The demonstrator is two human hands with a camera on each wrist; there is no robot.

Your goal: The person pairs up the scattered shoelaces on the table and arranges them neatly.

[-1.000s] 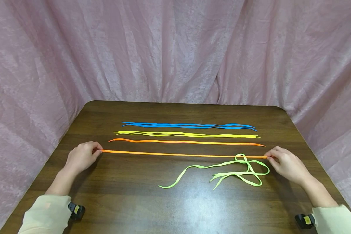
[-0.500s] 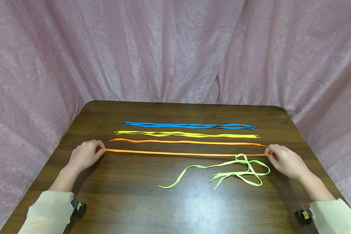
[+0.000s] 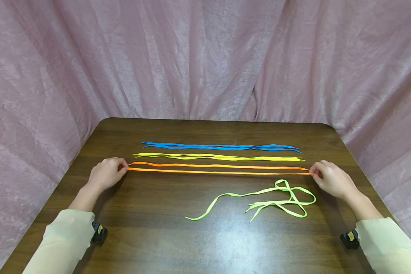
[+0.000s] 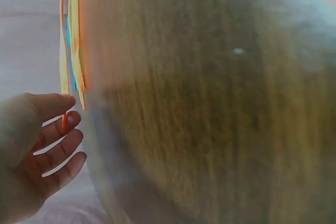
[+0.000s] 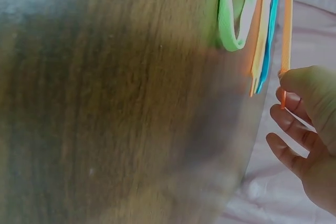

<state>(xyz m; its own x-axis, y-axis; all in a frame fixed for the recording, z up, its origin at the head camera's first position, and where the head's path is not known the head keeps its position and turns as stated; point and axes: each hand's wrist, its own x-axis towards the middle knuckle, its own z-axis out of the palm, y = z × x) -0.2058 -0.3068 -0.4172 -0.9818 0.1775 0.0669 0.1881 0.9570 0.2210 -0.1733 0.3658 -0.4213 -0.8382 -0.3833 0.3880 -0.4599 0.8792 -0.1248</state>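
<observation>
A flat orange shoelace [image 3: 219, 172] is stretched nearly straight across the table in the head view. My left hand [image 3: 106, 174] pinches its left end between thumb and index finger, and the tip of the lace [image 4: 63, 72] pokes out below the pinch in the left wrist view. At the other end my right hand [image 3: 333, 180] holds the lace [image 5: 287, 24] the same way, its remaining fingers loosely spread. Just beyond and almost parallel lies a second orange shoelace [image 3: 219, 166].
Farther back, yellow shoelaces [image 3: 198, 155] and blue shoelaces [image 3: 209, 146] lie in straight rows. Light green shoelaces [image 3: 231, 195] lie looped and loose nearer the front, right of centre. A pink curtain [image 3: 205, 61] hangs behind the wooden table [image 3: 157, 236].
Both hands have moved away from the body with the stretched orange shoelace, the left also a little rightward. The lace has left the green loop and come close to the other orange one.
</observation>
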